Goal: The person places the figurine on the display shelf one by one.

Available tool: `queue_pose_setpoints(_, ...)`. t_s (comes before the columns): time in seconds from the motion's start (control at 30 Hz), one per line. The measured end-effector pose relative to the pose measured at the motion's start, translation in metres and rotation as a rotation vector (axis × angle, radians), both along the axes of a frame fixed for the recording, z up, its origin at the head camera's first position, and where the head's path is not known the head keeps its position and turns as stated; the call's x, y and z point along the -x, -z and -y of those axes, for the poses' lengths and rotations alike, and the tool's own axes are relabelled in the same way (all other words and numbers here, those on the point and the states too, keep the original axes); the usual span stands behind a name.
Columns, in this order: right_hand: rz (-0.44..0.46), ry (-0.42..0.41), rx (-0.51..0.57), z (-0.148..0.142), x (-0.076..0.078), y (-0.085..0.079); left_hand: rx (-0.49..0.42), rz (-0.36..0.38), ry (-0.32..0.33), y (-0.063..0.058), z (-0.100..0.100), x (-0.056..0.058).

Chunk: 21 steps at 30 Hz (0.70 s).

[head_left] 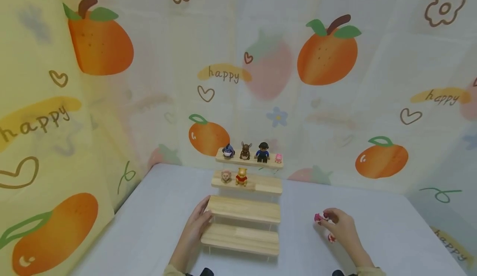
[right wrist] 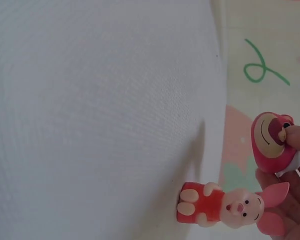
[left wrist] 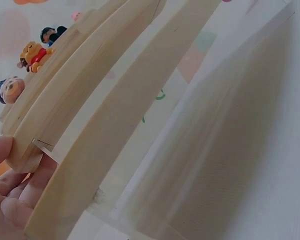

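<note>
A wooden tiered display shelf (head_left: 244, 209) with several steps stands on the table. My left hand (head_left: 197, 222) grips the left end of its second step from the bottom, thumb on top and fingers (left wrist: 20, 192) curled beneath in the left wrist view. To the right of the shelf, my right hand (head_left: 340, 228) pinches a small pink bear figurine (right wrist: 271, 142) with a cream muzzle, raised above the table. Below that hand, a piglet figurine (right wrist: 235, 206) in red stands upright on the table, its pink ears overlapping the fingers in the right wrist view.
On the top step stand a blue donkey figurine (head_left: 228, 151), a brown kangaroo figurine (head_left: 245, 151), a dark-capped figure (head_left: 262, 152) and a small pink figurine (head_left: 278, 158). A pinkish-brown figurine (head_left: 226, 176) and a bear in red (head_left: 241, 177) occupy the step below. Fruit-print cloth (head_left: 261, 114) hangs behind.
</note>
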State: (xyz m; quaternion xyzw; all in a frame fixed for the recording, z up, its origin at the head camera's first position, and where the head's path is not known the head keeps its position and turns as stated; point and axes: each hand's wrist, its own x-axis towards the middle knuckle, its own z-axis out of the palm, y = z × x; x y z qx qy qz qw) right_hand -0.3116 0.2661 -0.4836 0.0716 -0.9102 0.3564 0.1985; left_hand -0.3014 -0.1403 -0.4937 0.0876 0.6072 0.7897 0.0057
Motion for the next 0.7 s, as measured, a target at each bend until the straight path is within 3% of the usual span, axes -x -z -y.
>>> queue_pose_setpoints(0.23,0.040,-0.003,0.036,0.000,0.000,-0.002,0.012,-0.005,-0.010,0.000,0.000,-0.001)
queue_pose_setpoints(0.37,-0.045,-0.028,0.053,-0.001,0.003,-0.001,0.014,-0.016,-0.011,0.003,-0.001,-0.002)
queue_pose_setpoints(0.43,-0.092,-0.039,0.066,-0.005,0.011,0.007,0.010,-0.019,-0.009,0.003,-0.001,-0.001)
queue_pose_setpoints(0.63,-0.158,-0.051,0.099,-0.022,0.053,0.053,0.027,-0.043,-0.019,0.002,0.000,-0.001)
queue_pose_setpoints(0.7,-0.163,-0.097,0.169,-0.017,0.053,0.047,0.032,-0.045,-0.021,0.002,0.000,-0.001)
